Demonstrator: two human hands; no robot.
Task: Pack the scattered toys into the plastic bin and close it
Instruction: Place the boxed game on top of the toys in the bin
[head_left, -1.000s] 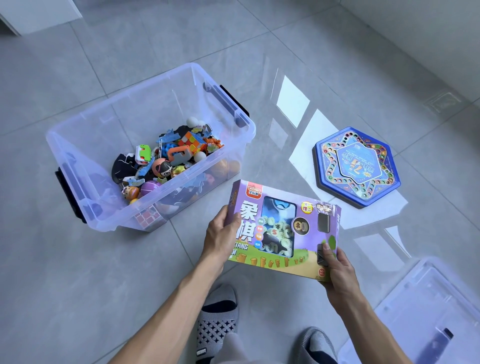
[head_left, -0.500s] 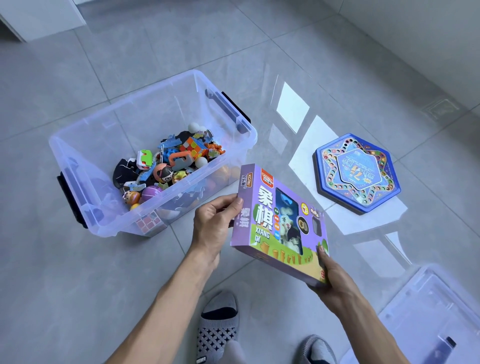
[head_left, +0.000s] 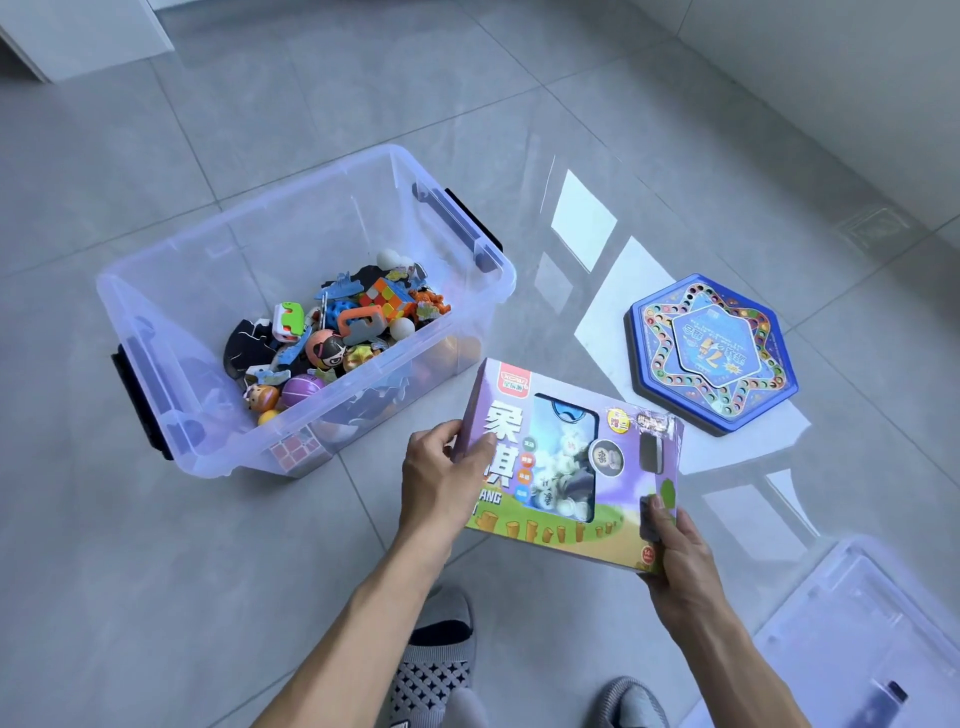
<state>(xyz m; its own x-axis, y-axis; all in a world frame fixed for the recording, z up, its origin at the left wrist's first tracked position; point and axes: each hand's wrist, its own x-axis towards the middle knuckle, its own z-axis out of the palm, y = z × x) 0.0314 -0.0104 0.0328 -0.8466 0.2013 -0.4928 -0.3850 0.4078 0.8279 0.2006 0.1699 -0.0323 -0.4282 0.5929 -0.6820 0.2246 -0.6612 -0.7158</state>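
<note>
We are gripping the purple chess-set box (head_left: 571, 467) above the floor with our left hand (head_left: 441, 483) and right hand (head_left: 675, 551) at its ends, just beside the open toy-filled plastic bin (head_left: 171, 332).

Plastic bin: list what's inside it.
The plastic bin holds a pile of small toys: a colourful puzzle cube, a purple ball, a pink-faced figure, white balls. Whatever lies beneath the pile is covered.
</note>
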